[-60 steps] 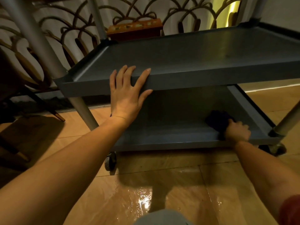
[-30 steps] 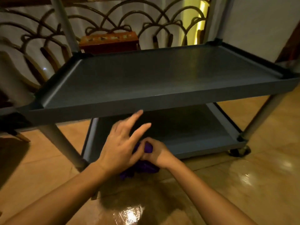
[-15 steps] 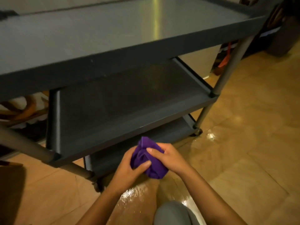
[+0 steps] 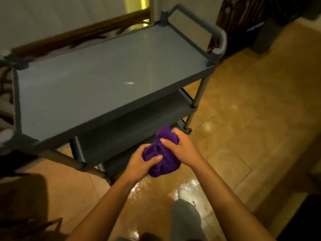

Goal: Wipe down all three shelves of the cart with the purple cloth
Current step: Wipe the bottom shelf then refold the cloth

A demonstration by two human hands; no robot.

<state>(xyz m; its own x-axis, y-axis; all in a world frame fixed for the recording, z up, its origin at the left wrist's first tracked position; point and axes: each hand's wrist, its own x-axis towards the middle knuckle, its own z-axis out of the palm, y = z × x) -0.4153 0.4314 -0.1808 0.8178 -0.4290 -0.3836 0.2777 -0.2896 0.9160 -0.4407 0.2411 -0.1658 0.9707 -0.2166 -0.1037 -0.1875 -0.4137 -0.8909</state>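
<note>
A grey three-shelf cart stands before me, seen from above, its bare top shelf filling the view. The middle shelf and a sliver of the bottom shelf show beneath its front edge. I hold the bunched purple cloth in front of the cart, off all shelves. My left hand grips it from below left, thumb across the fabric. My right hand grips it from the upper right, fingers curled over the top.
The cart's handle curves up at its right end, and a caster sits on the glossy tan tiled floor. A dark wooden railing runs behind the cart. My trouser leg and pale shoe stand below the hands.
I have risen from crouching at the bottom shelf, so the view now looks down on the top shelf. The cloth left the bottom shelf, and both hands now hold it bunched.
</note>
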